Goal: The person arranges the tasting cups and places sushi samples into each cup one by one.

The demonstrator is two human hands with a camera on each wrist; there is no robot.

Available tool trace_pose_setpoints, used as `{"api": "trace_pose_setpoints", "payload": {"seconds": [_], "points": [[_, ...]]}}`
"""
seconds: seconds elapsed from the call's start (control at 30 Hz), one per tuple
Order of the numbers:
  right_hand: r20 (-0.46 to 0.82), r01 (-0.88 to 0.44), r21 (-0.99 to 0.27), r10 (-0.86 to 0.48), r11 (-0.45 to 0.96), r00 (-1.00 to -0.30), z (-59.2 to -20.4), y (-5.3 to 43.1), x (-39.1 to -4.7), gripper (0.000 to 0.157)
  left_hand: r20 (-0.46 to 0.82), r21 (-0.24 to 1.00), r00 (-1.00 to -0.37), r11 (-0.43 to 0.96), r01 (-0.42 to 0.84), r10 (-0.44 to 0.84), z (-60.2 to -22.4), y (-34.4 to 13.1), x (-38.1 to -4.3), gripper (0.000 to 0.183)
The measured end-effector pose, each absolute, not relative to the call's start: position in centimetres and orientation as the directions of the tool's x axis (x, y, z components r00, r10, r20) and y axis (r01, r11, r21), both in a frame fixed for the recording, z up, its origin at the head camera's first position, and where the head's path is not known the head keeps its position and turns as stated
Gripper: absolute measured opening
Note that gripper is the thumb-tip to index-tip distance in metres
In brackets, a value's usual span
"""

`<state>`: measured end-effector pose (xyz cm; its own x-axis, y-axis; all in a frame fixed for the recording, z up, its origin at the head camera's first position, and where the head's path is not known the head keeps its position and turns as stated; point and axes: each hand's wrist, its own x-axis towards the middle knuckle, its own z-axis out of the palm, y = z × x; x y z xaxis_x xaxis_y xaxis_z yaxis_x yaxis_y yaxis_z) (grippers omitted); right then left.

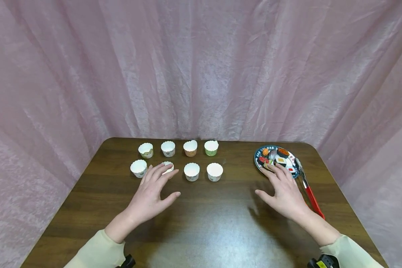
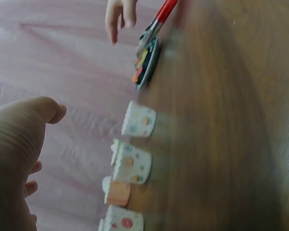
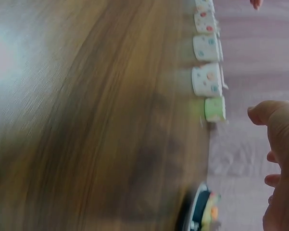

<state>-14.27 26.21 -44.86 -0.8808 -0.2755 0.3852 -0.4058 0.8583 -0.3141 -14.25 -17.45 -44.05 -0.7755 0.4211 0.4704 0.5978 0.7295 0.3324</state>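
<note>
Paper baking cups stand in two rows on the table, among them a green one (image 1: 211,149), a brown-orange one (image 1: 190,150) and a white spotted one (image 1: 214,173). My left hand (image 1: 149,197) hovers over the front row, fingers spread and holding nothing; it partly covers one white cup (image 1: 168,167). At the right, my right hand (image 1: 284,195) is held above the table with spread fingers, its fingertips overlapping the near edge of a round plate (image 1: 257,157). Small colourful food-like pieces (image 1: 265,152) lie on that plate. Red-handled tongs (image 1: 311,197) lean at the plate's right rim.
The brown wooden table (image 1: 201,223) has rounded far corners. Behind it and along both sides hangs a pink velvet curtain (image 1: 201,74). Light glares off the tabletop near the front. Each wrist carries a dark strapped device (image 1: 324,261).
</note>
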Motion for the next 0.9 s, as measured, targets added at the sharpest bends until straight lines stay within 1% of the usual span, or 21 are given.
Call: {"api": "trace_pose_setpoints", "payload": {"seconds": [0.2, 0.37, 0.5, 0.6, 0.73, 0.9], "points": [[0.399, -0.343, -0.302, -0.209, 0.890, -0.893, -44.0, 29.6, -13.3, 0.074, 0.465, 0.340, -0.796, 0.752, 0.565, 0.387, -43.3, -19.2, -15.2, 0.065], [0.375, -0.256, -0.323, -0.125, 0.911, -0.918, -44.1, 32.9, -12.9, 0.082, 0.475, 0.353, -0.807, 0.764, 0.540, 0.351, -42.9, -20.9, -16.4, 0.064], [0.295, -0.153, -0.342, -0.048, 0.927, -0.954, -44.5, 35.0, -13.0, 0.091, 0.477, 0.392, -0.826, 0.769, 0.506, 0.300, -42.6, -22.7, -17.4, 0.062], [0.221, -0.081, -0.344, -0.003, 0.936, -0.975, -45.0, 36.0, -13.1, 0.099, 0.433, 0.445, -0.867, 0.778, 0.444, 0.247, -42.5, -23.9, -18.1, 0.063], [0.120, -0.005, -0.328, 0.037, 0.945, -0.992, -45.9, 36.8, -12.8, 0.108, 0.362, 0.507, -0.915, 0.787, 0.351, 0.175, -42.5, -25.2, -19.4, 0.069], [0.061, 0.038, -0.301, 0.059, 0.953, -0.996, -46.7, 37.2, -12.6, 0.117, 0.301, 0.569, -0.949, 0.780, 0.258, 0.095, -42.9, -26.3, -21.6, 0.079]]}}
